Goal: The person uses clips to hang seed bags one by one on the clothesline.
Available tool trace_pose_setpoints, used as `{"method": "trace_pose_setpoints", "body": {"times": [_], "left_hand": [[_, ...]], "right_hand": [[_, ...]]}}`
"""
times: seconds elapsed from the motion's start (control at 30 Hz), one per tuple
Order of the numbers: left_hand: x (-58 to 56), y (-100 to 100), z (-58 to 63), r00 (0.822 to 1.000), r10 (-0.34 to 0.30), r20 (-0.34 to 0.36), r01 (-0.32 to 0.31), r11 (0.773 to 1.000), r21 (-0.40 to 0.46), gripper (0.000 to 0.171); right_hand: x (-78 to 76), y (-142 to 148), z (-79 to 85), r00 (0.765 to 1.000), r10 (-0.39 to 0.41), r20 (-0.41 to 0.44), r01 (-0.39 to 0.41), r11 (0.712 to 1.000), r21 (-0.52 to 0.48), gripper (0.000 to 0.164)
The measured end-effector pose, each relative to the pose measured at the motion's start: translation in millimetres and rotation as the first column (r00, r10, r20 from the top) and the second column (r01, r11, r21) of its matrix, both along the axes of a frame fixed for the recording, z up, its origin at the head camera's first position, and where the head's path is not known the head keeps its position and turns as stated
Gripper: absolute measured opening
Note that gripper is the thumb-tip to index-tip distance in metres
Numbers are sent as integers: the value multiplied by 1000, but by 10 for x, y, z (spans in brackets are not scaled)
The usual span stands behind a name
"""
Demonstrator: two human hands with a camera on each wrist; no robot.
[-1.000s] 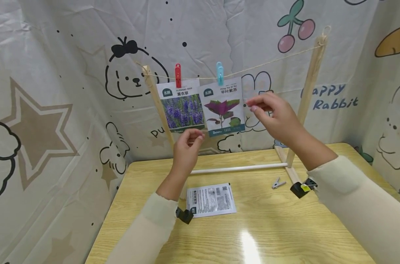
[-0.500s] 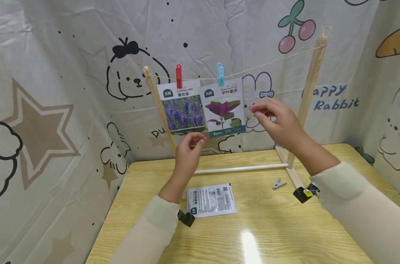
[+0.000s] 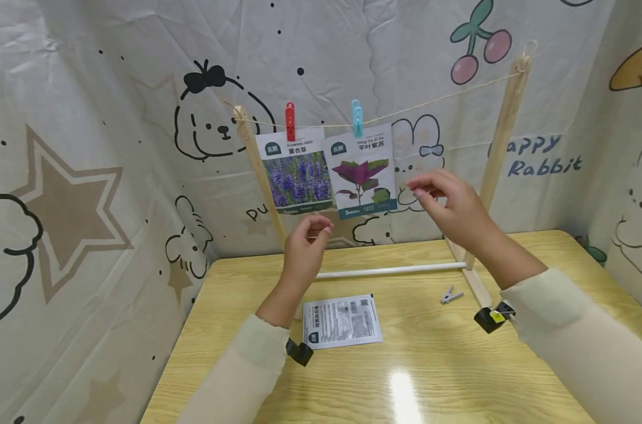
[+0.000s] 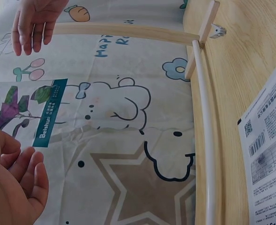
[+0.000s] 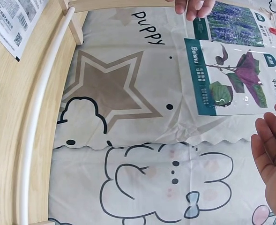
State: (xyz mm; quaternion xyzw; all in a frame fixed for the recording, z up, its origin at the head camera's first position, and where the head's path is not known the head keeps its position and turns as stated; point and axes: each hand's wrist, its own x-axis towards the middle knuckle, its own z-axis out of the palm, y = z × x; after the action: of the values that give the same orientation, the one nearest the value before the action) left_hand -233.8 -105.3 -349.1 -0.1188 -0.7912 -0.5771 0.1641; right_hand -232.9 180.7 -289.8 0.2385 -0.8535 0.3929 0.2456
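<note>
Two seed packets hang from a string (image 3: 442, 96). A red clothespin (image 3: 290, 121) holds the packet with purple flowers (image 3: 299, 179), and a light blue clothespin (image 3: 357, 119) holds the packet with a purple-leaved plant (image 3: 364, 171). My left hand (image 3: 306, 244) is just below the flower packet, fingers loosely bent, with nothing in it. To the right of the plant packet hovers my right hand (image 3: 453, 203), its fingers relaxed and apart from the packet. In the right wrist view, that hand (image 5: 273, 150) also holds nothing.
A third packet (image 3: 342, 321) lies printed back up on the wooden table (image 3: 432, 365). Farther right lies a grey clothespin (image 3: 451, 295). Wooden posts (image 3: 503, 129) carry the string, and a white rod (image 3: 389, 271) runs low between them. Behind stands a patterned cloth (image 3: 321, 53).
My right hand has drawn slightly away from the plant packet, right and down. The left hand has lowered a little. Both packets stay hanging.
</note>
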Motion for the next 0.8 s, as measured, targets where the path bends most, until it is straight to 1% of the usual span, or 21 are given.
{"method": "trace_pose_setpoints", "body": {"times": [0.1,0.3,0.5,0.8], "left_hand": [[6,-8,-11,1000,0,7,0,1000,-4,17],[4,-17,-48,1000,2,17,-2,1000,2,16],[7,-19,-100,1000,4,21,-4,1000,16,17],[41,-29,-150,1000,-1,30,1,1000,-3,17]], "right_hand": [[-4,7,-30,1000,-8,11,8,1000,1,23],[4,25,-84,999,-26,39,26,1000,4,23],[28,53,-137,998,-34,45,34,999,4,22],[32,95,-232,999,-36,38,36,999,-3,21]]}}
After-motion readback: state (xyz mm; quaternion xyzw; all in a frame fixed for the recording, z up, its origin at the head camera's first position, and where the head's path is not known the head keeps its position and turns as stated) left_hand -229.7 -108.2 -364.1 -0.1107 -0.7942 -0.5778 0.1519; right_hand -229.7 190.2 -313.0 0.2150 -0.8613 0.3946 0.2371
